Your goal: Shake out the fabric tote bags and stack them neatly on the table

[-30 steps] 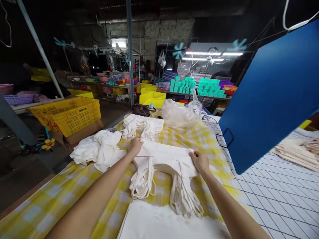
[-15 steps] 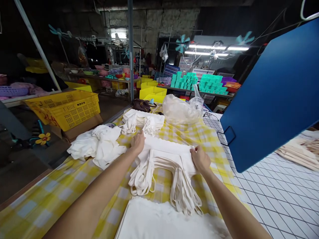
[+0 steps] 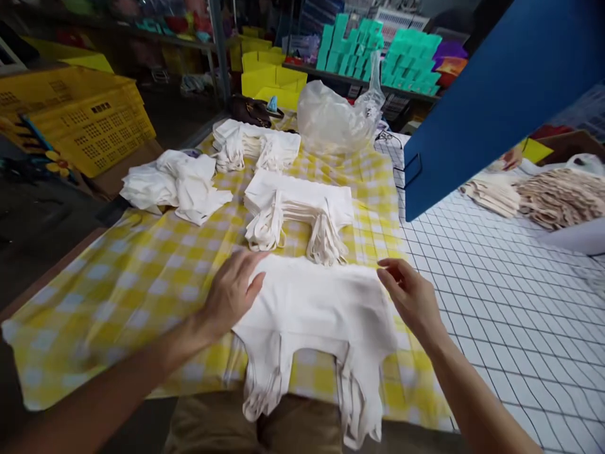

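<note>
White cloth pieces with strap-like ends lie in a near stack [image 3: 321, 302], straps hanging over the table's front edge. My left hand [image 3: 236, 287] rests at the stack's upper left corner, thumb and fingers apart, holding nothing. At its upper right corner is my right hand [image 3: 409, 293], thumb and fingers slightly parted, with nothing visible between them. Just beyond, a second white stack [image 3: 302, 195] lies with its looped straps toward me. A third white stack [image 3: 258, 142] sits farther back, and a crumpled white cloth heap [image 3: 177, 183] lies to the left.
A yellow checkered cloth [image 3: 155, 284] covers the table. Behind the stacks are a clear plastic bag [image 3: 331, 120] and a dark handbag [image 3: 248, 111]. A blue panel [image 3: 477, 113] leans at the right, near beige cloth piles [image 3: 562, 195]. A yellow crate [image 3: 104, 126] stands at the left.
The view has tipped down. Both hands have let go of the middle stack and come back to the near stack's upper corners.
</note>
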The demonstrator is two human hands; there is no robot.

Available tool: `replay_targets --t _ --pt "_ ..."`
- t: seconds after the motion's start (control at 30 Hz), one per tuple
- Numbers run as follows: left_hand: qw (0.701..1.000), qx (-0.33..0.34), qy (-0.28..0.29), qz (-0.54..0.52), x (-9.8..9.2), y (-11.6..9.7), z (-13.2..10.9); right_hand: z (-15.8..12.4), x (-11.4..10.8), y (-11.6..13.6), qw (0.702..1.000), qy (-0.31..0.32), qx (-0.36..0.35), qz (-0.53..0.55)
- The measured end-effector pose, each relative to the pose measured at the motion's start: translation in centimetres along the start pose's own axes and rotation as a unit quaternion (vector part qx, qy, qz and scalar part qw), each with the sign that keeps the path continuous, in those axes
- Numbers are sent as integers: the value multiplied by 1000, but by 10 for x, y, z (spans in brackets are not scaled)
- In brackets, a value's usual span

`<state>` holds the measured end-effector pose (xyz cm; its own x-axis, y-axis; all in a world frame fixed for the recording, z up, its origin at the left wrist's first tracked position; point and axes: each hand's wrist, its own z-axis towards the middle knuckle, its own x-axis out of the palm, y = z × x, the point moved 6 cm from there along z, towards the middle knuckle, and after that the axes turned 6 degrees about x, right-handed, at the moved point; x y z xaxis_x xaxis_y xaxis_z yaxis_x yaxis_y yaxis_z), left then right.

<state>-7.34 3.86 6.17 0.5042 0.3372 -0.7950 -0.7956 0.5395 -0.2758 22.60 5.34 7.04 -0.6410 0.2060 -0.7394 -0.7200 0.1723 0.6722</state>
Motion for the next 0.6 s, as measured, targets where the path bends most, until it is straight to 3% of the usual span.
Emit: replay_targets --t 0.1,0.2,0.33,0.43,0.6 --pt "998 -50 6 -39 1 -37 -56 -55 -4 -15 999 3 22 26" --pt "992 -107 54 -33 18 -67 -83 -93 9 -23 1000 11 6 -1" --pt "974 -152 165 41 38 -92 -86 -121 43 -21 989 18 -4 -147" --pt "956 -176 221 79 38 -98 -79 -128 61 -11 969 21 18 -246" --pt "951 -191 242 1 32 -93 -75 -128 59 1 955 53 32 -290"
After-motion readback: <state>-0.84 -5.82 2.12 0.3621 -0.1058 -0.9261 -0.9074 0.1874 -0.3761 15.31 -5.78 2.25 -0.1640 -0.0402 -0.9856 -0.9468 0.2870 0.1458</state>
